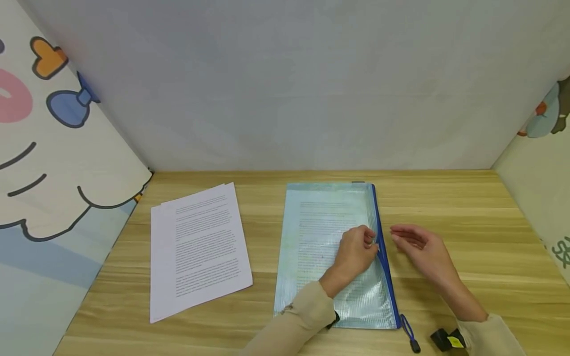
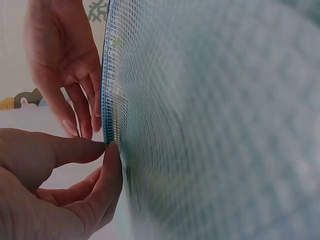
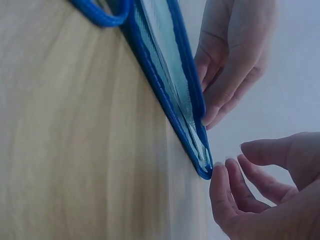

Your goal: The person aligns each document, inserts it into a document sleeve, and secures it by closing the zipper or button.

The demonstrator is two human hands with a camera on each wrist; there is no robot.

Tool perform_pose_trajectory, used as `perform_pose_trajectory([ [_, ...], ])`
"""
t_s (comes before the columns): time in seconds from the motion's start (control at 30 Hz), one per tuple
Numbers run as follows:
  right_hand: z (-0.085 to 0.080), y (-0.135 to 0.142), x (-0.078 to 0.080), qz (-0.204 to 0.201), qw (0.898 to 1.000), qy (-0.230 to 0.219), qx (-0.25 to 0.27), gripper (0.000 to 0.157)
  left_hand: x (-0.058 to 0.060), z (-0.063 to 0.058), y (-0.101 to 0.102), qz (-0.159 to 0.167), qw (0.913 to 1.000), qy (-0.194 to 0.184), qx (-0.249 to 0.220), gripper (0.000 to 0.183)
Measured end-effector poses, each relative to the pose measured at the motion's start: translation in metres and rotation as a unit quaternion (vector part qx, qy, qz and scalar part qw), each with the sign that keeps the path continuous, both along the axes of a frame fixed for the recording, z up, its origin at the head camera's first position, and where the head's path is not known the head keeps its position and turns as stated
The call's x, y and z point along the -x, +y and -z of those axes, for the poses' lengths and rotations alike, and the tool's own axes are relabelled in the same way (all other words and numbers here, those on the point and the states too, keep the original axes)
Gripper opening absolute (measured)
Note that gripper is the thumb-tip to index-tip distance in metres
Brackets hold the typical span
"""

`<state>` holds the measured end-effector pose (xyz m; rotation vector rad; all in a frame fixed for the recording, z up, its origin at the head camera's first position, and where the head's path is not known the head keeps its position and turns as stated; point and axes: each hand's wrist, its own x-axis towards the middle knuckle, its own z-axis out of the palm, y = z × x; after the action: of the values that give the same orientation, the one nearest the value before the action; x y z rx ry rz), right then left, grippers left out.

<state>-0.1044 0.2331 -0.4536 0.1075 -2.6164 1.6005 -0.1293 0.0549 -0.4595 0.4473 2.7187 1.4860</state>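
A clear mesh zipper pouch with a blue zip edge lies flat, a printed sheet showing through it. My left hand reaches over the pouch and pinches its upper layer by the zip edge between thumb and fingers. The right wrist view shows the pouch mouth parted, with paper edges inside. My right hand is just right of the zip edge, its fingers loosely bent and holding nothing. Whether its fingertips touch the edge I cannot tell.
Left of the pouch lies a small stack of printed sheets, slightly fanned. A blue cord with a black zip pull hangs off the pouch's near right corner. The wooden table meets a pale backdrop behind, with cartoon-printed sides.
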Motion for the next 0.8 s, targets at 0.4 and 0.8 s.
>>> perform_pose_trajectory([
  [0.4,-0.001,-0.003,0.003,-0.009,1.000,-0.006,-0.020,0.031,0.003,-0.002,-0.006,0.000,1.0000,-0.010,0.000,0.008],
  [0.8,-0.011,-0.013,0.004,-0.021,1.000,-0.014,-0.017,0.035,0.004,-0.013,-0.028,-0.035,0.9986,0.015,-0.036,0.004],
])
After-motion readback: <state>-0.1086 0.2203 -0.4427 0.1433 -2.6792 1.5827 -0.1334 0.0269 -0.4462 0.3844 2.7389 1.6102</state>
